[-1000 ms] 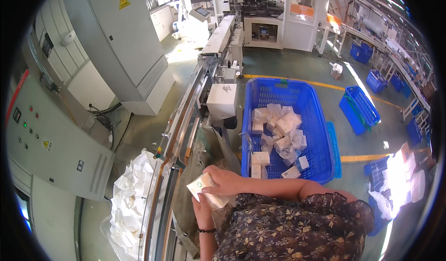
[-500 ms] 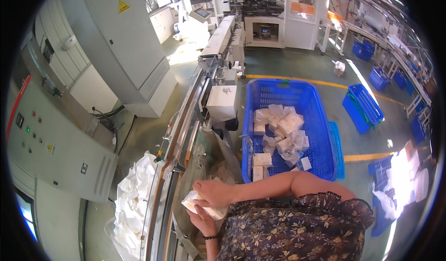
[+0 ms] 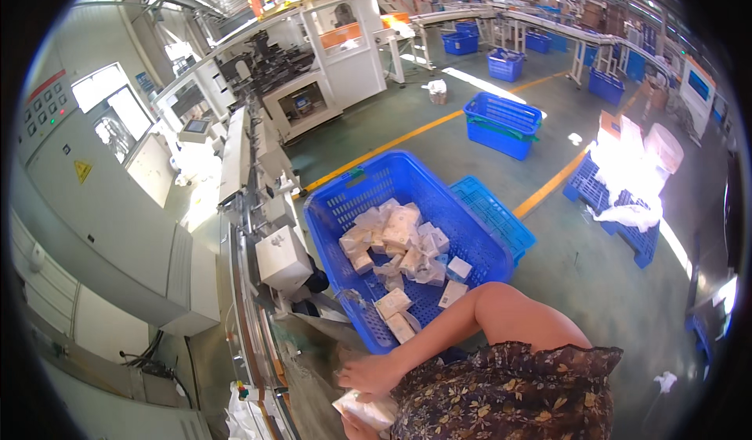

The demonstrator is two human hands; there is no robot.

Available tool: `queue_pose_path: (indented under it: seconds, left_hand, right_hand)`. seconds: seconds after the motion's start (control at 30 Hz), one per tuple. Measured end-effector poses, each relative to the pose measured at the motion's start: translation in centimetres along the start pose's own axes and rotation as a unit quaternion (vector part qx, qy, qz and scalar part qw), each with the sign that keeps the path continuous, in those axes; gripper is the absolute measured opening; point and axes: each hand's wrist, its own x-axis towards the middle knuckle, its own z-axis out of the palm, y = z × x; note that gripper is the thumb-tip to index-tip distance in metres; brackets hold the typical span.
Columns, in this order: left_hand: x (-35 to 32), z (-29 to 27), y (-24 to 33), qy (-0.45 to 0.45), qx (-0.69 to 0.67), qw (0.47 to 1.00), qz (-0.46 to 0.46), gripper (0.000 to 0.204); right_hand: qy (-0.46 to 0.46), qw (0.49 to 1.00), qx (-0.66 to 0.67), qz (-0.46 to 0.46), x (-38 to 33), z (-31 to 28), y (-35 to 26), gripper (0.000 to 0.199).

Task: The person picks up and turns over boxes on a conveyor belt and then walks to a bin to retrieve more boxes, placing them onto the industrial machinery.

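My left hand (image 3: 350,427) shows only as a few fingers at the lower edge, closed under a white soft packet (image 3: 365,409). My right arm crosses from the right, and my right hand (image 3: 370,374) lies just above that packet with its fingers loosely bent and nothing in them. Both hands are beside the near corner of a large blue plastic basket (image 3: 329,205), which holds several white packets (image 3: 403,240). My patterned sleeve hides the rest of the left arm.
A long conveyor machine (image 3: 262,252) runs along the basket's left side, next to a grey control cabinet (image 3: 102,205). A flat blue crate (image 3: 493,213) lies right of the basket. More blue crates (image 3: 501,123) and white bags on a blue pallet (image 3: 634,181) stand further off.
The white packet and both hands have dropped toward the lower edge, closer to my body. The view has swung, so the basket now sits higher and more to the middle.
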Motion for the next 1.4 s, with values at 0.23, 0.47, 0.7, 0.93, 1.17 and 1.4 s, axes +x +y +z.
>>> queue_pose_path:
  seconds: [0.23,0.47,0.7,0.93,1.17,1.4]
  left_hand:
    - [1.6,-1.8,0.6,-0.177,-0.109,0.976,-0.060,0.038]
    - [3.5,0.2,1.8,-0.173,-0.104,0.979,-0.030,0.038]
    - [6.5,2.1,5.1,-0.221,-0.056,0.973,0.024,0.038]
    - [6.3,-2.7,5.3,-0.195,0.032,0.980,0.016,0.038]
    - [9.6,-1.3,7.2,-0.271,0.237,0.932,0.028,0.039]
    - [7.2,4.8,2.2,0.104,0.087,0.982,-0.130,0.036]
  right_hand:
    - [0.100,0.938,-0.138,-0.301,0.5,2.2,-0.2,0.023]
    - [0.174,0.902,-0.131,-0.372,0.9,2.8,-1.0,0.038]
    - [0.419,0.820,0.349,-0.172,7.5,-7.4,-8.8,0.050]
    - [0.348,0.932,0.084,-0.053,8.6,-1.2,-1.9,0.032]
    - [-0.084,0.720,0.637,0.263,-0.9,1.4,5.9,0.055]
    - [-0.035,0.927,0.278,0.249,-2.2,-7.2,14.6,0.090]
